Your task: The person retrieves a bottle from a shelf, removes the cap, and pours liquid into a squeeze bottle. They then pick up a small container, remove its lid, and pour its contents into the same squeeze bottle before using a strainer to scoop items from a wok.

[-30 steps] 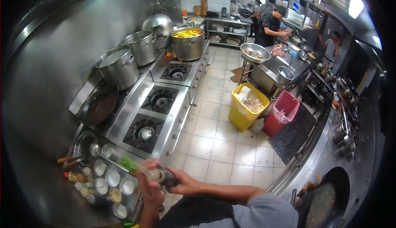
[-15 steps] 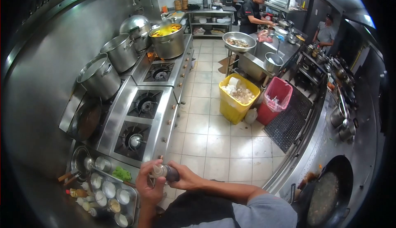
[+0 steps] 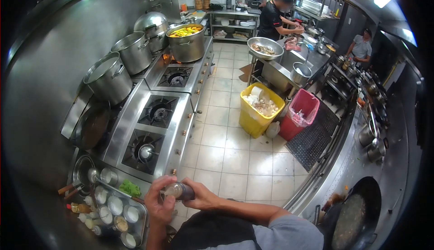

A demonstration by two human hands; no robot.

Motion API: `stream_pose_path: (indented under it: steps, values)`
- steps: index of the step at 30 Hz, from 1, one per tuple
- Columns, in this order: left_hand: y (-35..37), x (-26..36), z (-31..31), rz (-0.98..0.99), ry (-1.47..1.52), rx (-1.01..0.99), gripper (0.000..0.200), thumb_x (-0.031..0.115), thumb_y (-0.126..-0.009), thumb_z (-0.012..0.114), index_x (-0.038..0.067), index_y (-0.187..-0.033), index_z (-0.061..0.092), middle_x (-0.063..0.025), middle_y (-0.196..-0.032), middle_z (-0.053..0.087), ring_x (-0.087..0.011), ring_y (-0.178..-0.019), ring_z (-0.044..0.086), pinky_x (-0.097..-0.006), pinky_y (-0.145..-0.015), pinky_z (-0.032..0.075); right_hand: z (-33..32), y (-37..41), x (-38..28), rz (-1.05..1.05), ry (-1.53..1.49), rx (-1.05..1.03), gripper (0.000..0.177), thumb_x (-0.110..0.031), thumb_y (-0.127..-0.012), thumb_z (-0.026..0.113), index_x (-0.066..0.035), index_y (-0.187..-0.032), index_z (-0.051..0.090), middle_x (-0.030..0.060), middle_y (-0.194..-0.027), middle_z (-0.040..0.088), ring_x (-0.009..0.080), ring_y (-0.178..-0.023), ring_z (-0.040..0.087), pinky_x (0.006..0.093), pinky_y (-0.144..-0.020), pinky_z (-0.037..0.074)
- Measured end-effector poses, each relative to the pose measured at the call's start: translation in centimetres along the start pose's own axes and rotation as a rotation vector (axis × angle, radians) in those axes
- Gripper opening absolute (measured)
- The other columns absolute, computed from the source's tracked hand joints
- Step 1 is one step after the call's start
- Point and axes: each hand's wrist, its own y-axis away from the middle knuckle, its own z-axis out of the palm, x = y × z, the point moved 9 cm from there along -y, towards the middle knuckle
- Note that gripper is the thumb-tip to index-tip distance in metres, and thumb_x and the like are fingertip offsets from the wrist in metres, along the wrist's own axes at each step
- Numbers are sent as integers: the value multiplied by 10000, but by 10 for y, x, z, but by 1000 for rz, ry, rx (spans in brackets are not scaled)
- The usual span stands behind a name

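Note:
Both hands are around a small bottle with dark contents and a paler, clear-looking top, held tilted in front of my body. My right hand is wrapped round its dark body. At its pale end, the fingers and thumb of my left hand curl against the top. Left of my hands, a metal tray carries several white-filled cups and squeeze bottles. Green leaves lie at the tray's far edge.
A stove with large pots runs along the left. Yellow and red bins stand ahead on the tiled floor. To the right is a wok with liquid. Co-workers stand farther back.
The view has shifted slightly. My hands still hold the bottle, which now lies closer to level. Steam over the far pot has thinned, and the co-worker in black has leaned forward.

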Motion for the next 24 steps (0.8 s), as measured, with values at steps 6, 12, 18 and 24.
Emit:
stream_pose_path:
  steps: [6, 12, 18, 24]
  values:
    - [2, -2, 6, -43, -47, -86, 778, 357, -749, 876, -17, -1323, 508, -159, -1078, 700, -242, -1131, 610, -415, -1060, 412, 15, -4, -8, -121, -77, 39, 565, -90, -723, 720, -19, -1238, 497, 209, -1020, 623, 370, -958, 634, 408, -851, 493]
    - [-1, 4, -11, 39, -123, 17, 964, 373, -693, 913, 3, -1414, 392, -134, -1150, 629, -241, -1114, 597, -413, -1067, 402, 21, -2, -2, 21, -49, -30, 554, -110, -728, 725, -13, -1227, 505, 218, -1005, 621, 368, -943, 631, 411, -838, 488]
    - [6, -6, -27, 26, -27, 71, 881, 220, -701, 916, 8, -1389, 408, -151, -1155, 617, -268, -1106, 596, -426, -1028, 425, 11, -4, -7, 58, -51, 13, 500, -101, -725, 724, -8, -1168, 509, 221, -983, 613, 361, -920, 625, 407, -823, 485]
    - [5, -2, -1, 18, -54, 27, 835, 209, -721, 900, -24, -1365, 422, -155, -1173, 643, -269, -1116, 619, -391, -1025, 447, 7, -3, 0, 15, -31, 75, 496, -99, -731, 721, -12, -1168, 504, 215, -993, 621, 359, -920, 625, 411, -817, 488]
